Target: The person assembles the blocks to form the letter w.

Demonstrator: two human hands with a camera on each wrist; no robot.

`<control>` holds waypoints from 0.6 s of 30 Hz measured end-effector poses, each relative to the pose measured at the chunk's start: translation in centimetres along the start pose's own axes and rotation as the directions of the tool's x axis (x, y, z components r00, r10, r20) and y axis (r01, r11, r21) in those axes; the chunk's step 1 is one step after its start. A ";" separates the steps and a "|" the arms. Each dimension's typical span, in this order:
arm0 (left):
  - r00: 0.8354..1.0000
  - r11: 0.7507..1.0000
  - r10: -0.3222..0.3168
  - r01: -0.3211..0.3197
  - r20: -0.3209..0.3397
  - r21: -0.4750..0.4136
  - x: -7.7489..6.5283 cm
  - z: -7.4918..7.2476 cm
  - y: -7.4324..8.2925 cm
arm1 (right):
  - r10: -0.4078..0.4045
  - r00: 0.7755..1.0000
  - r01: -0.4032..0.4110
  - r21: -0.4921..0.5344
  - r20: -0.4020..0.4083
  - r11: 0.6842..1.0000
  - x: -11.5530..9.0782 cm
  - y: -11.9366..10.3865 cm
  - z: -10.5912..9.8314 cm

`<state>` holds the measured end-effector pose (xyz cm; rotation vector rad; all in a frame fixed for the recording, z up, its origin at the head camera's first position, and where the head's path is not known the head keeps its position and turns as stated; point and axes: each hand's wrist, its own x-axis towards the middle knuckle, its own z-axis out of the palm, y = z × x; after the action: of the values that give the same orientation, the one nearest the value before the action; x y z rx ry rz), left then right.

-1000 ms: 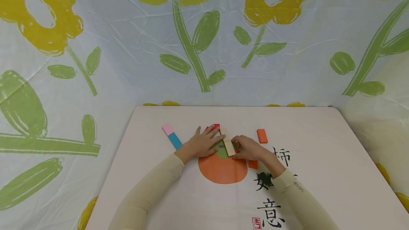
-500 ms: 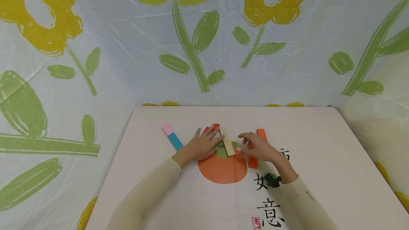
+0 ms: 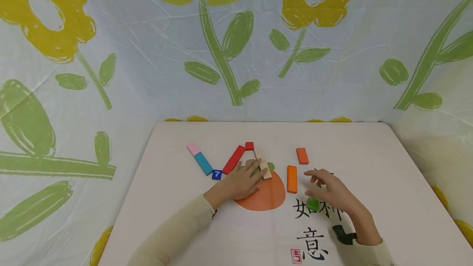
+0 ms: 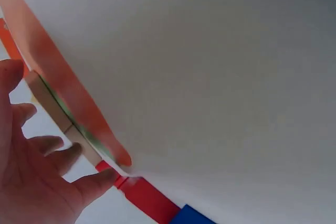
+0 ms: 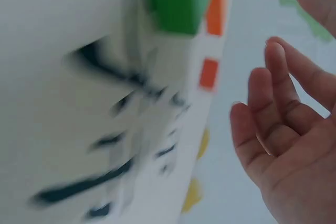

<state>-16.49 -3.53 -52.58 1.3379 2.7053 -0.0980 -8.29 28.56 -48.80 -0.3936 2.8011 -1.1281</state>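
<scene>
My left hand [image 3: 242, 182] lies with fingers spread over the printed orange persimmon [image 3: 266, 198]. Its fingertips reach the bare wooden blocks [image 3: 265, 170], which stand end to end in a slanted row. In the left wrist view, fingers [image 4: 68, 158] extend beside those wooden blocks [image 4: 50, 103] and the red ones [image 4: 147, 198]. My right hand [image 3: 334, 190] hovers to the right with loosely bent fingers and nothing in them. Close to its thumb is a green block [image 3: 313, 204]. In the right wrist view the fingers [image 5: 260, 119] are apart from the green block [image 5: 178, 1].
A zigzag line of blocks continues left: a small red block [image 3: 249, 146], longer red ones [image 3: 233, 159], a dark blue tile marked 7 [image 3: 216, 174], a blue bar [image 3: 203, 163] and a pink block [image 3: 193, 148]. Orange blocks [image 3: 292, 179] lie right of the persimmon. Flowered cloth [image 3: 148, 52] surrounds the table.
My right hand has let go of the lower wooden block and moved right and nearer, beside the green block. My left hand has slid nearer and slightly right, uncovering red blocks and the 7 tile.
</scene>
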 end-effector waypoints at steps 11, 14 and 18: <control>0.999 0.999 -0.014 0.013 0.035 0.036 0.3 0.6 0.1 | 0.138 0.983 -0.152 0.110 0.122 0.982 -2.6 2.7 0.6; 0.999 0.999 -0.016 0.014 0.046 0.046 0.5 0.6 0.1 | 0.132 0.983 -0.145 0.104 0.127 0.984 -2.7 2.7 0.7; 0.998 0.999 -0.020 0.017 0.055 0.038 0.6 0.6 0.3 | 0.115 0.986 -0.120 0.033 0.123 0.992 -2.7 2.6 0.8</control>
<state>-16.60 -2.96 -53.28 1.3001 2.6830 -0.1849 -6.08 30.54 -51.22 -0.2790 2.6547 -1.0946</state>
